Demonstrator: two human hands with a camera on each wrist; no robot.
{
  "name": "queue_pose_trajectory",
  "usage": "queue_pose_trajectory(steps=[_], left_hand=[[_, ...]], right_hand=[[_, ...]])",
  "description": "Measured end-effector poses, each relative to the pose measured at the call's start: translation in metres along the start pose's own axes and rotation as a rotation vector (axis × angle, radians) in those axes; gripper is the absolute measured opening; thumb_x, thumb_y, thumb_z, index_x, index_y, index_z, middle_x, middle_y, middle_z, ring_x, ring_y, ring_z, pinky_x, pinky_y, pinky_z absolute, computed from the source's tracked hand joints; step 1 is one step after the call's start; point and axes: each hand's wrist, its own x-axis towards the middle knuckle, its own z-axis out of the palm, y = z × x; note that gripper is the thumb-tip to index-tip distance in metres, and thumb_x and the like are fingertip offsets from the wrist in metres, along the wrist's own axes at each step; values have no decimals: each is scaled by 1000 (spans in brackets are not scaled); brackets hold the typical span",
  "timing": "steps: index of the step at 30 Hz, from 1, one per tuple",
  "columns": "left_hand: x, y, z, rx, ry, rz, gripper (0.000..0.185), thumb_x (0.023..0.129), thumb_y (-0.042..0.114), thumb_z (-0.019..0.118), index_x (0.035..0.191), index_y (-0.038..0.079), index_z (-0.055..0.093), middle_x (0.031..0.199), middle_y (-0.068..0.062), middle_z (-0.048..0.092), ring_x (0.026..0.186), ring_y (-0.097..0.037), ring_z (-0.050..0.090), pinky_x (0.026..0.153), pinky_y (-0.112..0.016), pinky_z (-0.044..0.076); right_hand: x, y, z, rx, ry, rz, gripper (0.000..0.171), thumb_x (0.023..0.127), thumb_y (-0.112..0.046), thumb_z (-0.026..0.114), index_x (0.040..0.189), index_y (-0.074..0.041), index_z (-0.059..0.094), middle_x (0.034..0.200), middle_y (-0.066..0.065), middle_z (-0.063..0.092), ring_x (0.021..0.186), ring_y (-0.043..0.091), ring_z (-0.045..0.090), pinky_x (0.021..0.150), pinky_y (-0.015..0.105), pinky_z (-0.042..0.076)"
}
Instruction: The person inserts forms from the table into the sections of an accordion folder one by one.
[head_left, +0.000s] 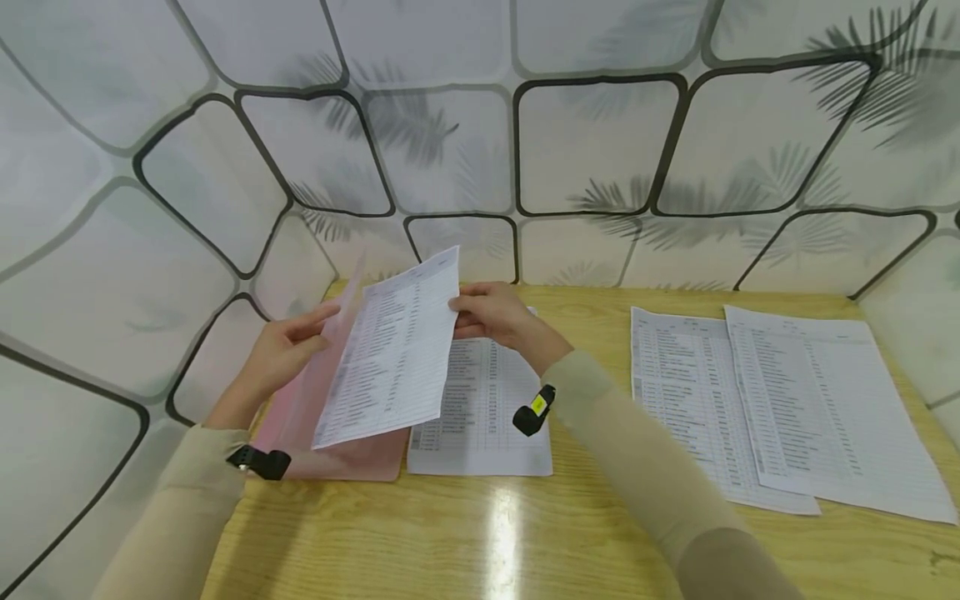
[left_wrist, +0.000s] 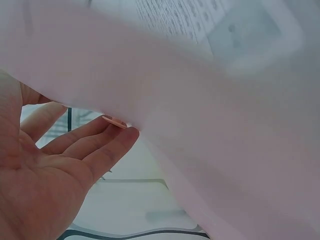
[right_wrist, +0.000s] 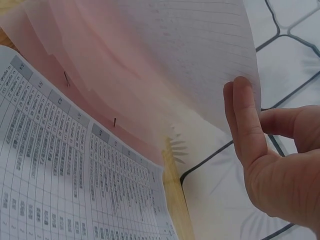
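Note:
In the head view my right hand (head_left: 491, 317) pinches the right edge of a printed sheet (head_left: 393, 350), holding it tilted above the table. In the right wrist view, straight fingers lie on the near face of this sheet (right_wrist: 215, 45), and the thumb goes behind it. My left hand (head_left: 288, 350) is at the raised, see-through flap of a pink folder (head_left: 352, 462). Its fingers meet the flap's edge in the left wrist view, where the flap (left_wrist: 165, 110) hides the thumb tip. Another printed sheet (head_left: 487, 450) lies flat, right of the folder and partly under the raised one.
Two overlapping printed sheets, one (head_left: 675, 358) partly beneath the other (head_left: 832, 400), lie on the right of the wooden table (head_left: 585, 533). Two thin metal prongs (right_wrist: 66, 79) stick up from the folder. A patterned wall (head_left: 592, 150) closes off the back and left side.

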Motion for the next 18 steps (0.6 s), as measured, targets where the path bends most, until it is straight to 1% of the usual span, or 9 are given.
queue_pose_trajectory(steps=[4, 11, 18], left_hand=[[0, 0, -1, 12, 6, 1, 51, 98, 4, 63, 149, 5, 60, 150, -21, 59, 136, -43, 57, 81, -3, 42], [0, 0, 1, -23, 9, 3, 51, 97, 4, 65, 147, 4, 61, 150, -20, 58, 135, -42, 58, 83, -4, 43], [0, 0, -1, -6, 3, -10, 52, 97, 3, 62, 149, 6, 59, 149, -23, 59, 137, -45, 56, 82, -3, 42]], right_hand=[[4, 3, 7, 6, -8, 11, 42, 102, 1, 60, 141, 13, 54, 77, 9, 72, 64, 17, 74, 61, 31, 63], [8, 7, 17, 3, -12, 23, 40, 102, -1, 61, 140, 12, 56, 78, 10, 72, 64, 18, 74, 63, 31, 63], [14, 14, 27, 12, -15, 22, 39, 102, -1, 62, 139, 12, 57, 78, 10, 71, 62, 17, 73, 61, 30, 62]])
